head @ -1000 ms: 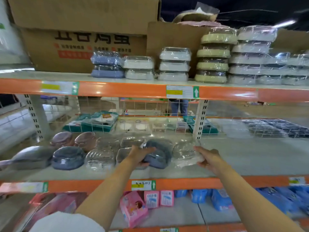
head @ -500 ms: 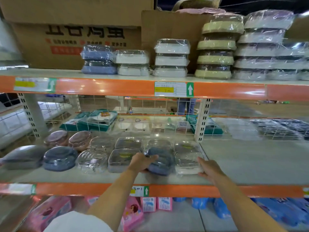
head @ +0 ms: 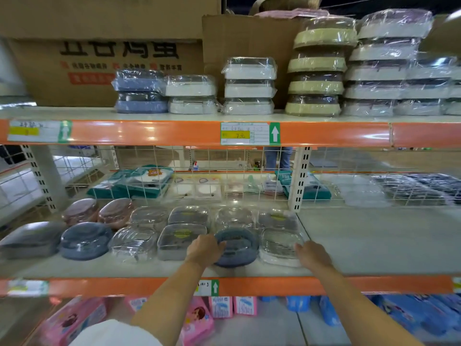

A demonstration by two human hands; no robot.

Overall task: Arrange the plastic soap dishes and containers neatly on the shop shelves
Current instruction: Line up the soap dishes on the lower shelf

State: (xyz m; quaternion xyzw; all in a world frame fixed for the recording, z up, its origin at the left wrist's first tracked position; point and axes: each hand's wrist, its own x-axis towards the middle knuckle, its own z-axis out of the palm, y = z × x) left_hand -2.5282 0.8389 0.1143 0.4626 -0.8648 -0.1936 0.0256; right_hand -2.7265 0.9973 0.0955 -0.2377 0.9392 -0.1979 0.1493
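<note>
Two rows of wrapped soap dishes lie on the middle shelf [head: 374, 245]. My left hand [head: 204, 248] grips the left rim of a blue oval soap dish [head: 238, 249] in the front row. My right hand [head: 311, 253] rests against the right edge of a clear soap dish with a white base [head: 279, 245] beside it. To the left sit a clear rectangular dish with a yellow label [head: 179, 239], a ribbed clear dish [head: 133, 243], a blue dish [head: 84, 239] and a grey one [head: 30, 239]. Pink dishes [head: 97, 211] sit in the back row.
The top shelf holds stacks of wrapped containers: blue [head: 139, 91], white [head: 249, 86], green [head: 319, 68] and pale ones [head: 384, 63], with cardboard boxes [head: 99, 58] behind. A white wire grid [head: 224, 176] backs the middle shelf. Pink boxes [head: 197, 318] and blue packs [head: 411, 318] fill the bottom shelf.
The clear dish went from lifted in my right hand to lying on the shelf beside the blue dish. Both hands stay at the dishes, and the view has moved closer.
</note>
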